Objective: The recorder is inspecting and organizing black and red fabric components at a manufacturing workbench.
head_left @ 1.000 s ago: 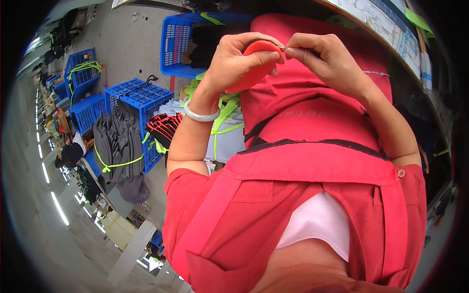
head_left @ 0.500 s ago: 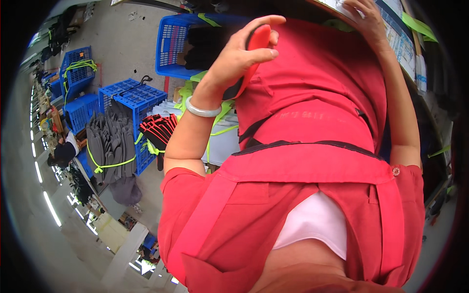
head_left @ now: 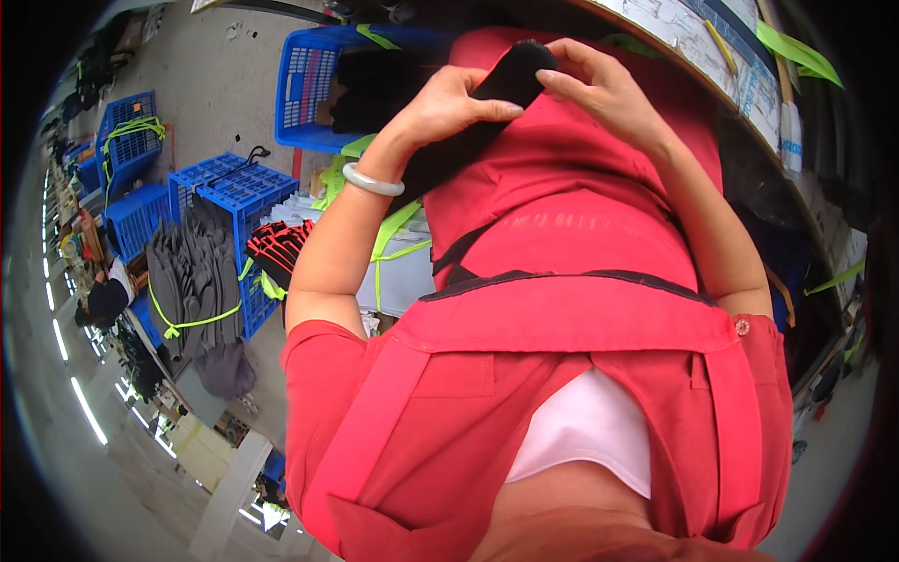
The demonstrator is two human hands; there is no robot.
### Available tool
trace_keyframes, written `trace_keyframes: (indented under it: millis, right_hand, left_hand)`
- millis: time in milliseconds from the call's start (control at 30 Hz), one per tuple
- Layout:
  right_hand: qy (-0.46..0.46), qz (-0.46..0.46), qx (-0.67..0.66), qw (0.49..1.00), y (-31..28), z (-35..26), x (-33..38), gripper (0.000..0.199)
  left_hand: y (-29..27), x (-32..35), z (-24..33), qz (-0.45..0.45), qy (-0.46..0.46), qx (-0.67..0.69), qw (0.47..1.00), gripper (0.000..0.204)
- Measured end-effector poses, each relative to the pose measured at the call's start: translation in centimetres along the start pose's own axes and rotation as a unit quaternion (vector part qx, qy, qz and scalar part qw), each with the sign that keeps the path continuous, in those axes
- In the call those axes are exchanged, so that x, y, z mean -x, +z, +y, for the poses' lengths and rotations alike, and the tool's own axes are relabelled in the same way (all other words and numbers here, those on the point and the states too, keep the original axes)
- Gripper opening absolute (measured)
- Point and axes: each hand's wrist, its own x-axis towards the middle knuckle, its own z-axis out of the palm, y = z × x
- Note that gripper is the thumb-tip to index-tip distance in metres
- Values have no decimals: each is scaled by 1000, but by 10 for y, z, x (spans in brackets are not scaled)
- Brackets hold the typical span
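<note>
A long black fabric piece (head_left: pixel 517 73) with a thin red edge is held above my red apron (head_left: pixel 581 229). My left hand (head_left: pixel 448 108), with a pale bangle at the wrist, is closed on it, thumb on the near side. The black length hangs down past the left wrist, partly hidden behind the forearm. Fingers of my right hand (head_left: pixel 604 92) are closed on the piece's rounded far end.
A worktable (head_left: pixel 688 42) runs along the far right, with a yellow pen-like stick (head_left: pixel 719 47) on it. To the left stand a blue crate (head_left: pixel 292 94) with dark pieces, a tied grey fabric bundle (head_left: pixel 192 276) and a black-and-red bundle (head_left: pixel 279 245).
My right hand has come from the worktable to the fabric piece and grips its end. The piece has turned from its red side to its black side.
</note>
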Motion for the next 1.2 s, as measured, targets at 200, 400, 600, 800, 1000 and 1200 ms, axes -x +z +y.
trace_keyframes:
  millis: [200,400,600,800,1000,1200]
  right_hand:
    - [109,64,65,990,0,24,-26,42]
    - [89,-52,5,995,-7,7,-26,33]
    - [83,40,57,994,-12,17,-31,30]
    - [81,83,-155,981,6,16,-10,22]
    - [14,35,2,999,29,4,-4,23]
    - [139,-2,-22,990,18,13,-15,26]
  left_hand:
    - [25,-5,-7,-9,25,50,998,28]
    - [20,-8,-21,-4,-4,41,999,30]
    - [3,-5,-13,293,352,-298,838,48]
    - [18,33,-32,52,40,147,987,23]
    - [44,-1,-46,197,204,543,790,20]
    - [51,-16,-48,243,214,506,799,17]
